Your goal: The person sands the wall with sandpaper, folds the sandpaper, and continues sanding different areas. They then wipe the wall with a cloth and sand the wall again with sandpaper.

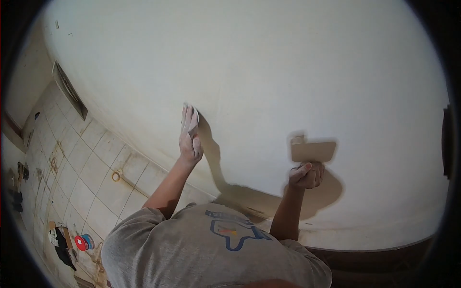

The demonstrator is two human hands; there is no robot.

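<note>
A broad white wall point(269, 72) fills most of the view before me. My left hand point(190, 134), dusted with white powder, is raised to it with straight fingers pressed together over a thin pale sheet point(196, 115), like folded sandpaper. The sheet's edge shows on the right side of the fingers. Lower and to the right, my right hand point(307, 175) is closed close to the wall, thumb folded over curled fingers. What it may hold is hidden. Just above that hand lies a dark box-shaped patch point(314, 151), which looks like a shadow.
Stained floor tiles point(103, 168) spread at the left. On them lie a red and blue spool point(84, 242), a dark cloth-like item point(63, 249) and a tan ring point(116, 176). A framed panel point(69, 91) sits low on the wall at left. A dark object point(447, 141) borders the right edge.
</note>
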